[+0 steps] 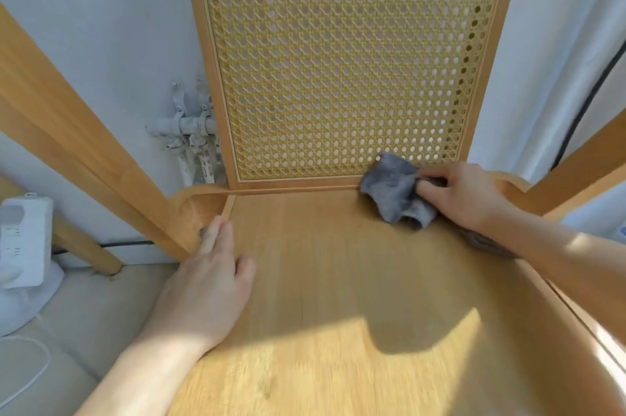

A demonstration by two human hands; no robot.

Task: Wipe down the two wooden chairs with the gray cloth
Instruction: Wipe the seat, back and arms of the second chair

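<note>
Gray cloth (394, 192) is lying bunched up at the far right corner of the seat (338, 263), right where the seat is meeting the woven back (338, 60) of the chair (501, 26). The right hand (467, 195) is gripping it, with fingers curling into the folds and pressing it down on the wood. I think it is holding the cloth in a ball so the cloth is pushing into the corner, where dust likes to hide. A bit more gray is peeking out under the wrist, near the right edge of the seat.

The left hand (210, 283) is resting flat on the left side of the seat, near its edge. Its fingers are lying straight and close together, and it is holding nothing. It looks like it is leaning there to keep the chair from sliding while the other hand is rubbing.

Sun is shining on the near part of the seat. 2 wooden arms (67, 131) are slanting up, 1 on each side of the seat. I am seeing only 1 chair for sure, so the other chair is probably waiting its turn. Left of the seat, lower down, a white power strip (25, 239) is sitting. Pale pipes (189, 131) are running along the wall past the seat's far left corner. I cannot tell how much of the seat is clean.
</note>
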